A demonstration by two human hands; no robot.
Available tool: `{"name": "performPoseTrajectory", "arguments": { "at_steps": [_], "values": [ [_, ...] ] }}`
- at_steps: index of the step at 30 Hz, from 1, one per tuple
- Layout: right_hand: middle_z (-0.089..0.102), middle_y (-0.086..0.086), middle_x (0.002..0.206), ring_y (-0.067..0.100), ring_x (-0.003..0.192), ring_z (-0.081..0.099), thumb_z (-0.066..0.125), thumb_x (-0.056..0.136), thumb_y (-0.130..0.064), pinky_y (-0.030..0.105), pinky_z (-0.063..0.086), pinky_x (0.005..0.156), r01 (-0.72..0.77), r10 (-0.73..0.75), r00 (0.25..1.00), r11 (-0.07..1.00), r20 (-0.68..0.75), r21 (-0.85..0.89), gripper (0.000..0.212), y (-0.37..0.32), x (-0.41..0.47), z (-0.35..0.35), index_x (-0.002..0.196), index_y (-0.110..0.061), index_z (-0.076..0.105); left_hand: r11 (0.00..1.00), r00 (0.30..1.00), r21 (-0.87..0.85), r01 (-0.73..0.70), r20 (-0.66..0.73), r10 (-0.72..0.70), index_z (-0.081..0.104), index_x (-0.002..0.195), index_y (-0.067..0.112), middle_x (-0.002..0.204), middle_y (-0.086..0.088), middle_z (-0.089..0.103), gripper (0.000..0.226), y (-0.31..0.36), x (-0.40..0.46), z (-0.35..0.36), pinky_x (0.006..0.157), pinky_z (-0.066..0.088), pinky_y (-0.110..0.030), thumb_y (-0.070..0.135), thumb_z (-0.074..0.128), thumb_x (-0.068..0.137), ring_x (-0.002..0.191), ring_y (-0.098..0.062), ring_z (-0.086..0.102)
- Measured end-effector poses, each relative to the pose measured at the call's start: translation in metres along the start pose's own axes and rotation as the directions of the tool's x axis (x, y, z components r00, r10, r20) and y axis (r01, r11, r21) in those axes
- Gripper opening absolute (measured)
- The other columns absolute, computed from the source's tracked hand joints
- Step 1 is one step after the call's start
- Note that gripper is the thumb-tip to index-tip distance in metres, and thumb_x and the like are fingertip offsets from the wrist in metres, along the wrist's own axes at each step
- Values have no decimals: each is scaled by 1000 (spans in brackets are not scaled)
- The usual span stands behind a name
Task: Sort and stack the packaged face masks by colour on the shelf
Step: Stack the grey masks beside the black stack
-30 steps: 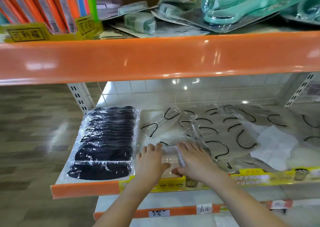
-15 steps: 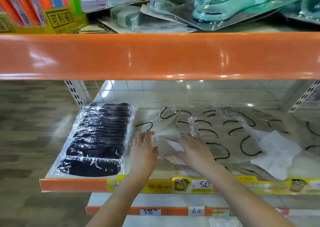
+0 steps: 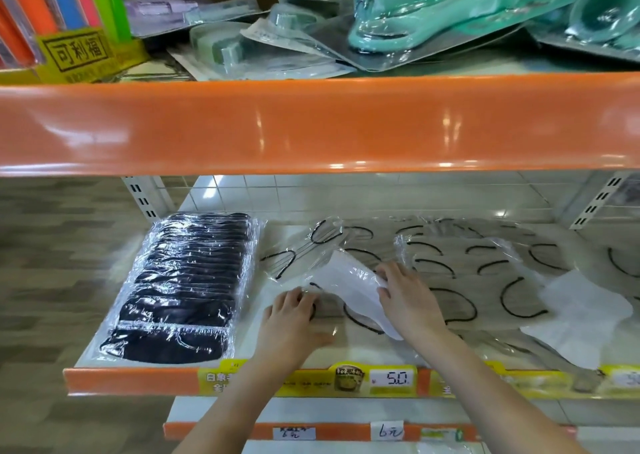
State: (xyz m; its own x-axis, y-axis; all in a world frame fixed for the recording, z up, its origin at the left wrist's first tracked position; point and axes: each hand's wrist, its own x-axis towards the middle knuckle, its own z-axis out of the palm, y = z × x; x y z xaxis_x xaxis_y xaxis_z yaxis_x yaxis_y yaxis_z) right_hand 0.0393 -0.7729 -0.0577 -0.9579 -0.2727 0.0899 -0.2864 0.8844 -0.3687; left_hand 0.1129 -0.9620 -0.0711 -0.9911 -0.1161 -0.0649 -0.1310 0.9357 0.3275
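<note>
black masks (image 3: 180, 280): dark matt cloth under crinkled, glossy clear film, at the left end of the shelf
white mask (image 3: 349, 287): matt white cloth in shiny clear wrap, right of the black masks
shelf (image 3: 214, 343): smooth pale board, soft sheen
shelf edge (image 3: 131, 379): glossy orange painted metal
price tag (image 3: 391, 379): glossy paper, on the shelf edge

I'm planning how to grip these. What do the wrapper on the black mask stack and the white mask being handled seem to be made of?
Wrapper on the black mask stack: thin clear plastic film, glossy, judging by its wrinkles and glare streaks. White mask, held in the right hand: probably soft matte nonwoven fabric, since it bends, itself inside a shiny clear sleeve.
</note>
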Motion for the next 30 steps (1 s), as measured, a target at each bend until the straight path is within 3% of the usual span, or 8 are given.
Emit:
{"name": "performPoseTrajectory", "arguments": {
  "at_steps": [3, 10, 13, 16, 22, 25, 27, 30],
  "values": [
    [47, -2, 128, 21, 118, 44, 44, 95, -9, 30, 37, 92, 8, -8, 1000, 1000, 3, -15, 35, 9, 0, 1, 129, -20, 45, 999, 1000, 47, -14, 0, 14, 32, 141, 35, 147, 12, 28, 75, 5, 2, 6, 109, 21, -31, 62, 61, 77, 138, -15, 20],
    [62, 2, 107, 30, 97, 62, 67, 77, -9, 39, 49, 75, 89, -87, 974, 996, -208, -1, 27, 27, -15, -3, 104, -15, 64, 995, 998, 89, -46, -47, 50, 31, 141, 32, 147, 9, 29, 71, 23, 4, 17, 106, 23, -30, 62, 56, 81, 137, -17, 22],
    [54, -1, 127, 28, 118, 51, 62, 85, -35, 42, 43, 92, 59, -65, 993, 997, -99, -59, 42, 30, -19, -6, 123, -18, 58, 994, 996, 92, -62, -60, 68, 30, 142, 31, 148, 8, 29, 71, 34, 6, 23, 108, 22, -31, 63, 52, 83, 138, -18, 21],
    [60, 3, 118, 27, 107, 57, 48, 75, -56, 40, 50, 83, 48, -48, 999, 988, 4, -148, 60, 42, -25, -1, 117, -15, 63, 991, 995, 105, -80, -52, 86, 29, 143, 30, 149, 7, 27, 72, 46, 9, 28, 108, 22, -32, 66, 49, 84, 139, -19, 20],
    [63, 2, 117, 26, 106, 62, 42, 73, -62, 44, 49, 90, 45, -38, 998, 984, 44, -171, 63, 71, -27, -3, 110, -17, 66, 987, 994, 123, -108, -18, 111, 28, 145, 28, 152, 3, 25, 70, 67, 18, 37, 109, 20, -34, 65, 43, 87, 140, -21, 18],
    [52, -4, 133, 22, 124, 49, 30, 74, -69, 42, 36, 104, 44, -36, 998, 987, 53, -158, 75, 80, -25, -10, 125, -22, 58, 984, 992, 131, -123, -7, 125, 31, 143, 27, 150, 2, 30, 72, 76, 20, 40, 107, 23, -35, 68, 36, 84, 138, -23, 22],
    [32, -12, 147, 14, 138, 27, 13, 69, -76, 36, 17, 114, 44, -33, 997, 988, 74, -150, 89, 91, -22, -14, 140, -30, 40, 987, 989, 68, -146, -25, 148, 38, 139, 28, 146, 3, 36, 56, 80, 24, 39, 104, 26, -33, 56, 42, 90, 134, -22, 28],
    [22, -18, 150, 8, 140, 15, 7, 63, -79, 32, 11, 114, 33, -18, 994, 989, 105, -141, 94, 106, -19, -18, 143, -36, 31, 990, 986, -70, -123, -122, 114, 47, 130, 25, 139, 5, 45, 36, 78, 37, 32, 99, 29, -29, 37, 43, 97, 127, -18, 36]
  ]
}}
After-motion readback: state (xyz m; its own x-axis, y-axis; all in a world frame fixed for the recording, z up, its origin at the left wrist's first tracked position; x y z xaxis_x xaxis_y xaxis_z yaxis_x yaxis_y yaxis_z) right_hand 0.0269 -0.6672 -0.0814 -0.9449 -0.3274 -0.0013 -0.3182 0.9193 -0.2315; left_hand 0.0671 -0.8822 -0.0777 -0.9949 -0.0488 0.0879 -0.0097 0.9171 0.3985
